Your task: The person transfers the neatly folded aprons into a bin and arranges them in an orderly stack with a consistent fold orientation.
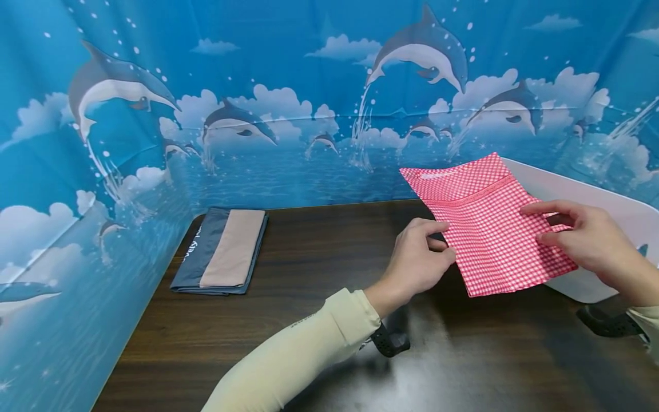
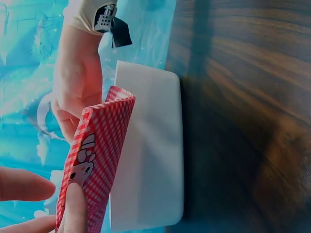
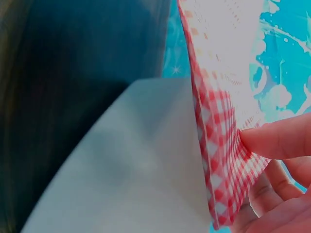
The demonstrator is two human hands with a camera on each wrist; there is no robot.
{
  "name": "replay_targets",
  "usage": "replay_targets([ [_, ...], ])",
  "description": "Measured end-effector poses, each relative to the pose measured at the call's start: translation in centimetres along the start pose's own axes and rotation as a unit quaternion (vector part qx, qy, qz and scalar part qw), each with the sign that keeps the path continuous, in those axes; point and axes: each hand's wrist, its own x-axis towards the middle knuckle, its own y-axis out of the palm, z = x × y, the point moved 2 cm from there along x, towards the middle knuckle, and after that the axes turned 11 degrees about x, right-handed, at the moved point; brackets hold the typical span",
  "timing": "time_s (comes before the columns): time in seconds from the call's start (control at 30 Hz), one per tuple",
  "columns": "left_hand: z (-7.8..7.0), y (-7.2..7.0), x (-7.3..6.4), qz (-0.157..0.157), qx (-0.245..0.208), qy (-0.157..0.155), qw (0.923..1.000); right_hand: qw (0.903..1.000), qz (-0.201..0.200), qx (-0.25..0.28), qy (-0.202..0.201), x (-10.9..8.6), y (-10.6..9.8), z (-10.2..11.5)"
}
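Note:
A red-and-white gingham cloth pouch [image 1: 484, 229] is held up off the table, tilted, between both hands. A seam band crosses it near the top, with a small white label above. The left wrist view shows a white cartoon character [image 2: 83, 167] printed on its other side. My left hand [image 1: 417, 257] pinches the pouch's left edge, one finger lying on the printed face. On the opposite side, my right hand [image 1: 592, 234] pinches the right edge, thumb on one face and fingers behind, as the right wrist view shows.
Behind the pouch, at the right, stands a white bin [image 1: 582, 286] with rounded corners. A folded dark blue and beige cloth item [image 1: 231, 249] lies at the table's back left. A dolphin-print curtain [image 1: 298, 160] hangs along the back and left of the dark wood table [image 1: 319, 252].

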Motion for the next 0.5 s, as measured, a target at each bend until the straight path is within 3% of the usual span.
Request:
replay_targets([
  [0.23,-1.0,1.1,0.4,0.027,-0.065,-0.038,0.9968,0.9997,-0.019,-0.016,-0.001,1.1,-1.5,-0.3],
  [0.5,-1.5,2.8,1.0,0.079,-0.102,-0.043,0.9907,0.9963,-0.038,-0.076,-0.014,3.4,-2.8,-0.5],
])
